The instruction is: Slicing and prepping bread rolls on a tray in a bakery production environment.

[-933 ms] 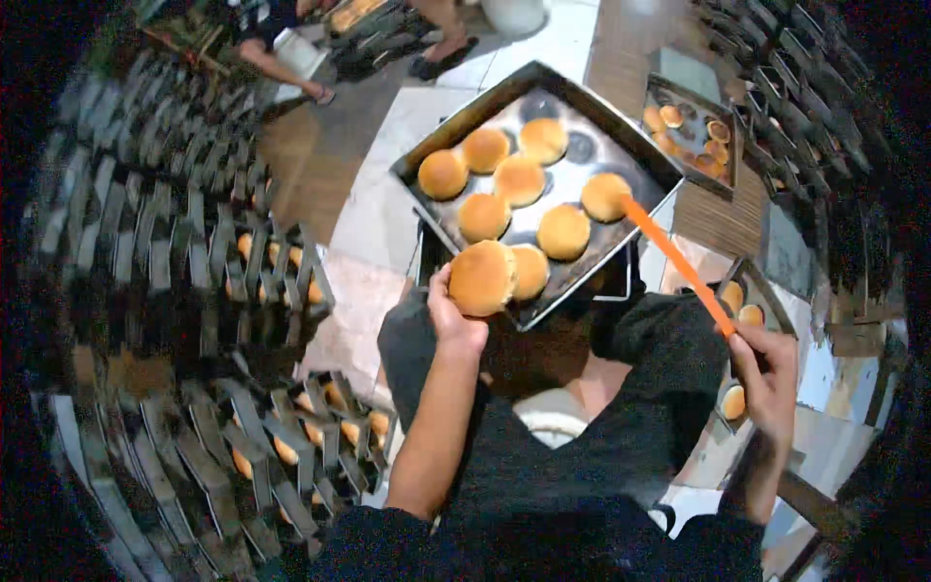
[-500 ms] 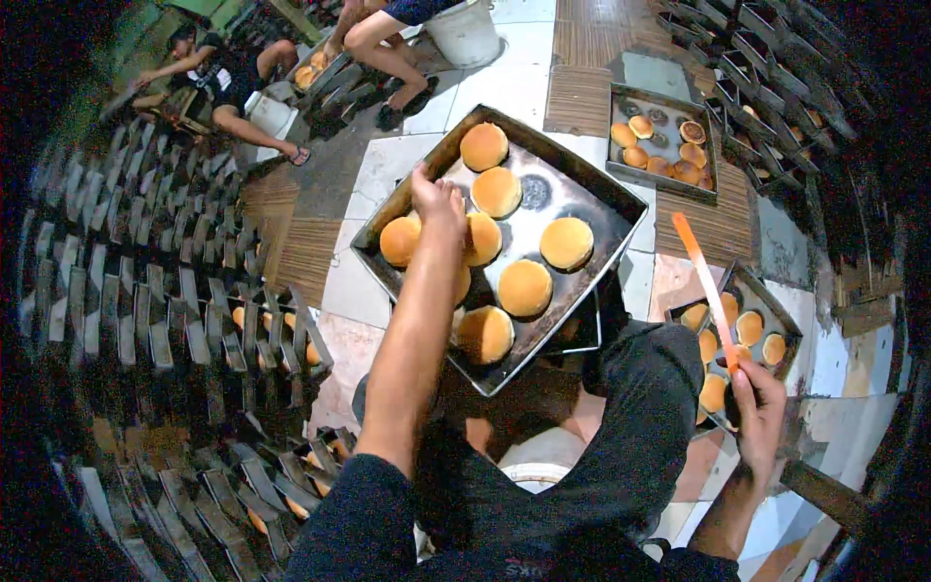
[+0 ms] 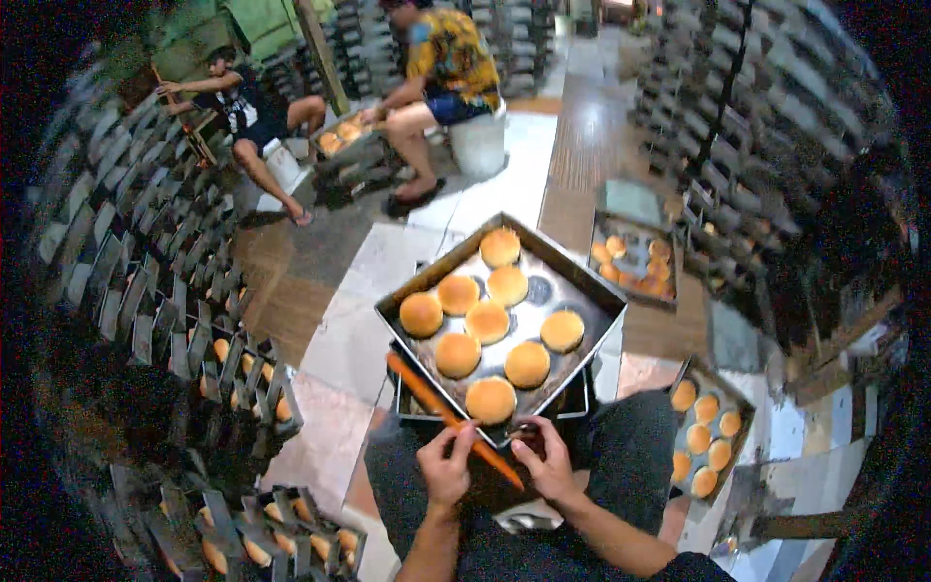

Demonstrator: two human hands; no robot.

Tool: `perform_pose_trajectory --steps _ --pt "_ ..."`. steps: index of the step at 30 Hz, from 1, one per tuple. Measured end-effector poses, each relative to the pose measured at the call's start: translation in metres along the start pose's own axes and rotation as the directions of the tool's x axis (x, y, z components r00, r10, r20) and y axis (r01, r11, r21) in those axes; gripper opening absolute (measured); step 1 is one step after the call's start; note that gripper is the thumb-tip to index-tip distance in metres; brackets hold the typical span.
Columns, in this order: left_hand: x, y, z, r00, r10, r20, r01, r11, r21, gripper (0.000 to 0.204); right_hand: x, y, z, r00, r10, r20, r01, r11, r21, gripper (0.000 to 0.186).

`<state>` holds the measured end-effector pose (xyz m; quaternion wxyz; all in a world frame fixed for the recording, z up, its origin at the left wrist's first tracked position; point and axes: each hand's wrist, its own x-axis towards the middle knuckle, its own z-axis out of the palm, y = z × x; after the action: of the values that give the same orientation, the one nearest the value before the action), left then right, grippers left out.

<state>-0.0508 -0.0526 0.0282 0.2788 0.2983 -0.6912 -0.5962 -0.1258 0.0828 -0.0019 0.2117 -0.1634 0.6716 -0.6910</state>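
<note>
Head view: a person's two bare hands meet at the near corner of a square metal tray [image 3: 567,264], which sits in front of the person, one corner toward the lap.
Left hand [image 3: 448,464]: thumb and fingers pinched closed on an orange strip [image 3: 417,378] that slants across the tray's near-left rim.
Right hand [image 3: 545,464]: partly curled, fingertips at the tray's near corner; whether they grip anything there I cannot tell.
Buns [image 3: 487,321]: nine round golden ones lie inside the tray, mostly toward its left half, some touching.
Bun handling: probably light, soft and springy, easily dented or torn; best cupped low around the sides with spread fingers, not squeezed on the browned top.
Tray handling: looks stiff and fairly light for its breadth; the upright walls offer the surest hold, at opposite sides, kept level because loose buns could slide on the shiny, dark-spotted base.
Strip handling: thin, light, likely a little flexible; a pinch nearer one end should leave the most length free.
Floor tray [image 3: 725,382]: beside the right knee, holding more buns of the same kind.
</note>
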Motion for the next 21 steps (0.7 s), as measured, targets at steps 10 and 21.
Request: perform_pose_trajectory --steps 10,21 --pt "0.016 -0.12 -0.059 0.921 -0.218 -0.322 0.047 0.885 -0.463 0.018 0.063 0.129 0.042 0.676 0.737 -0.023 -0.562 0.535 0.631 0.04" --pt "0.014 -0.118 -0.068 0.931 -0.177 -0.319 0.013 0.89 -0.456 0.023 0.07 -0.074 -0.122 0.901 0.429 0.067 -0.372 0.685 0.627 0.03"
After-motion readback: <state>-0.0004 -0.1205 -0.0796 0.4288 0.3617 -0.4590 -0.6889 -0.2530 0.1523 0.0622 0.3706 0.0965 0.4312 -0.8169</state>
